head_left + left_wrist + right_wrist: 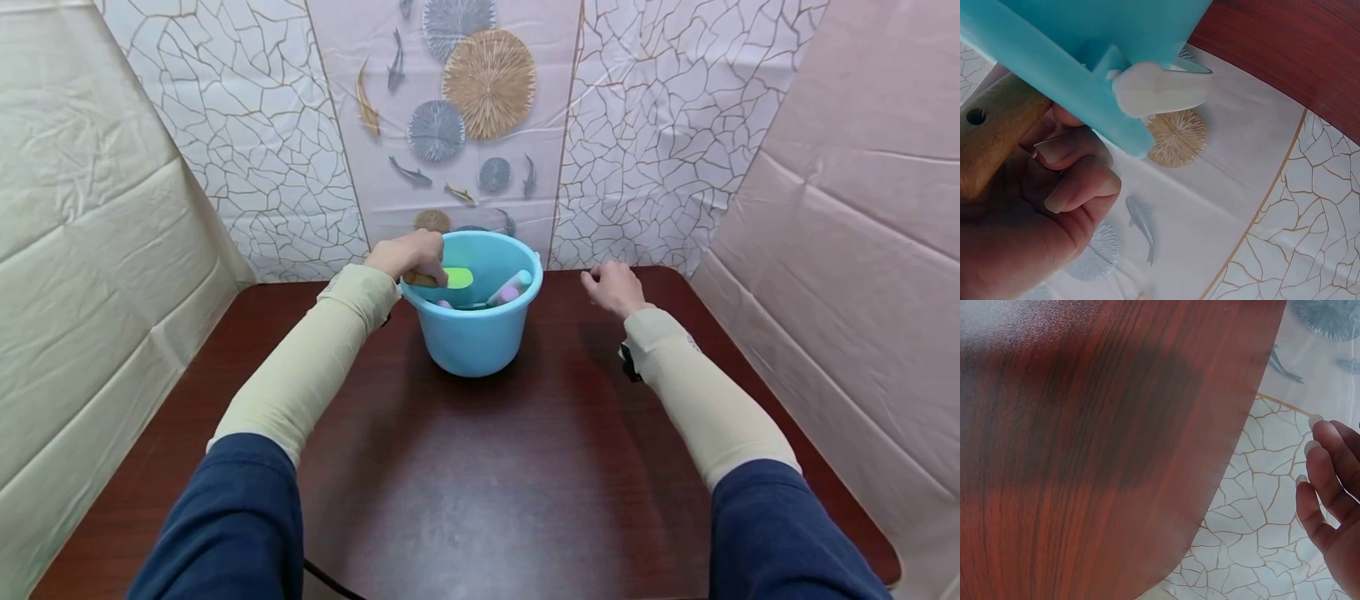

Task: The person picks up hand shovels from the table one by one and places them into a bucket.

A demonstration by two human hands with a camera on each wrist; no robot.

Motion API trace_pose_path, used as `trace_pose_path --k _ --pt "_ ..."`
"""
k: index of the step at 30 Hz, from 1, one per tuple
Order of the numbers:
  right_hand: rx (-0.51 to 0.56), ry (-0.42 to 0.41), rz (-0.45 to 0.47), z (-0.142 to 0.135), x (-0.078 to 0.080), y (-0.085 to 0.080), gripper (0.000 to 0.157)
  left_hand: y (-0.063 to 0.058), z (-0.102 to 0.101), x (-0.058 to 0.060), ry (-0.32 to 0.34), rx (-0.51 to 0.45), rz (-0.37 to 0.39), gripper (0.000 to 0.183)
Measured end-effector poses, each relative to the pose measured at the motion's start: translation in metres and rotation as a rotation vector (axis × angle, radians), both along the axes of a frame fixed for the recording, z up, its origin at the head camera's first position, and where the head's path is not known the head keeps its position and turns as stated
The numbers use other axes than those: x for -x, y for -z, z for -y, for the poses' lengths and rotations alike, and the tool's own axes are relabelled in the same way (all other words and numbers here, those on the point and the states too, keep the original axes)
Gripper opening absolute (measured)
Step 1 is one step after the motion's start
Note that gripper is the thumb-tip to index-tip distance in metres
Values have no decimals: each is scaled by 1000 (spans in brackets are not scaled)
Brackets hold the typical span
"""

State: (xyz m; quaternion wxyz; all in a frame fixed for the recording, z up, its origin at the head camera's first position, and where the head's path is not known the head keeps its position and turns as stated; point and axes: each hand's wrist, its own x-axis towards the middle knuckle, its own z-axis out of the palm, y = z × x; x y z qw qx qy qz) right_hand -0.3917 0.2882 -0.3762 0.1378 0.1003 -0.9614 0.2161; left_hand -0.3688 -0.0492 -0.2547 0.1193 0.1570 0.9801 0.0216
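My left hand (415, 252) grips the wooden handle (1007, 115) of a spatula with a light green head (458, 278). It is at the left rim of a light blue bucket (472, 342), and the green head shows inside the opening. In the left wrist view the handle's hanging hole faces the camera and the fingers curl beneath it. Within the bucket lie a pale tube-like piece with an aqua end (517, 282) and a pink rounded end (509, 294); the lower contents are hidden. To the bucket's right, my right hand (617, 288) hovers over the table with loosely bent fingers, holding nothing.
The bucket stands near the back edge of a dark red-brown wooden table (480, 467). Patterned sheeting (645, 125) hangs behind it, and plain pale sheets (840, 208) enclose both sides. A black cable (330, 579) crosses the front edge.
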Motion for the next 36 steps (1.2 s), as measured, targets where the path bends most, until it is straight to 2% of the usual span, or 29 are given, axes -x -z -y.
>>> trace_pose_path --k 19,29,36 --pt "9 7 -9 -1 0 -4 46 5 -4 5 32 37 -3 33" --pt "8 0 8 1 -2 -2 46 4 -5 2 -14 47 76 29" --pt "13 -3 33 2 -4 3 47 6 -6 2 -8 47 85 28"
